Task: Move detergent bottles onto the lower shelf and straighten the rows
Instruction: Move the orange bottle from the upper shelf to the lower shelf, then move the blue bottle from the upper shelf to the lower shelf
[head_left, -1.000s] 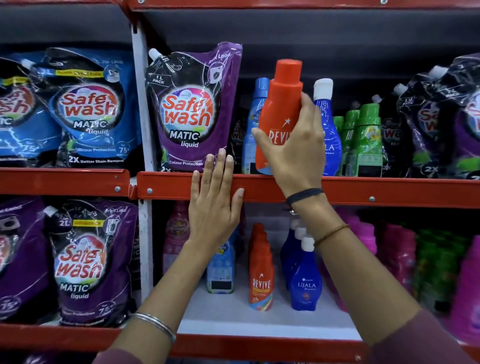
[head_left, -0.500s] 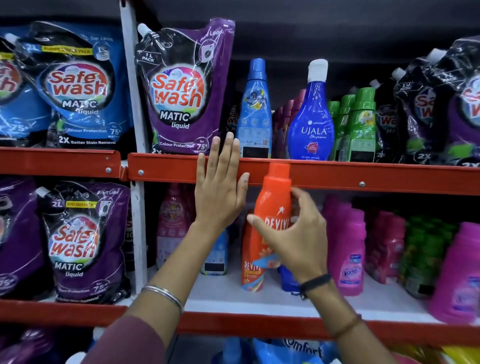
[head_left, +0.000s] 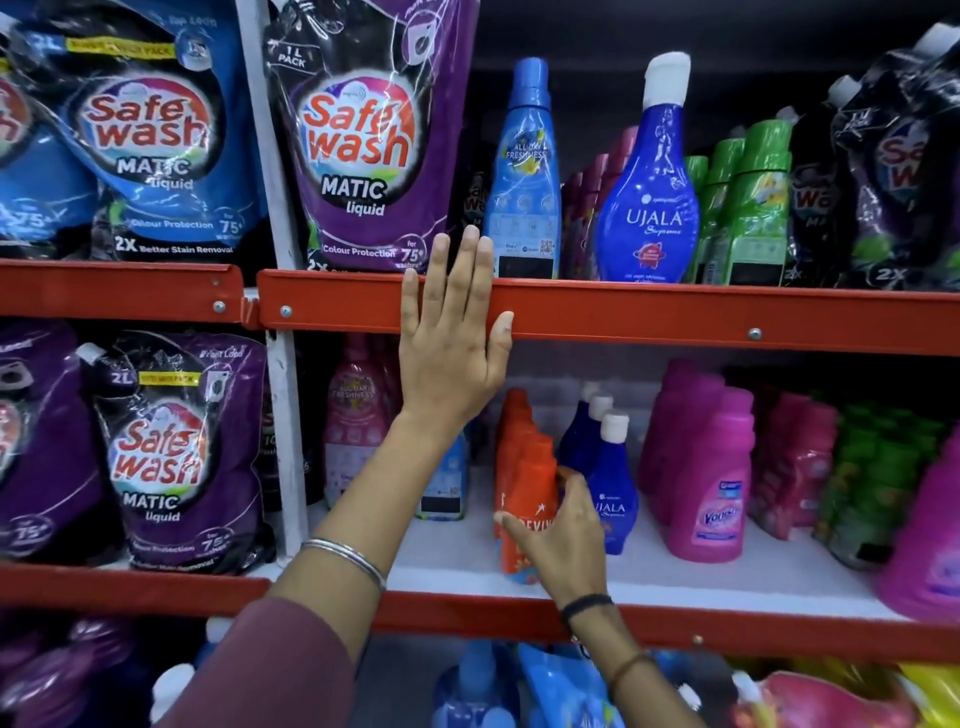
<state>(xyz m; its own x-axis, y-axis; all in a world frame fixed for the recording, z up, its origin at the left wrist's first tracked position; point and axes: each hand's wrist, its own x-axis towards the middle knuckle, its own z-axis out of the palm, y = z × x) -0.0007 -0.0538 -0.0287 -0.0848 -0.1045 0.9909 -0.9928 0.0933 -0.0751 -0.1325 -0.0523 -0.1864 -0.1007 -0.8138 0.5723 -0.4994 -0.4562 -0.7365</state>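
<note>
My right hand (head_left: 563, 540) is wrapped around the front orange Revive bottle (head_left: 530, 514), thumb across its label and fingers curled round the right side. The bottle stands upright on the white lower shelf (head_left: 727, 577), at the head of a row of matching orange bottles (head_left: 514, 421) that runs back behind it. Just to its right stands a row of dark blue Ujala bottles (head_left: 610, 483) with white caps, then pink Vanish bottles (head_left: 711, 483), and further right a blurred group of green bottles.

My left hand (head_left: 452, 353) lies flat and open, fingers together and pointing up, pressed against the red front rail (head_left: 675, 317) of the upper shelf; it grips nothing. On that upper shelf behind the rail I see a purple Safewash pouch (head_left: 369, 140), a light blue bottle (head_left: 527, 176) and a large Ujala bottle (head_left: 649, 192), with green bottles (head_left: 753, 202) beside it. A silver bangle sits on my left wrist, a dark band on my right.
</note>
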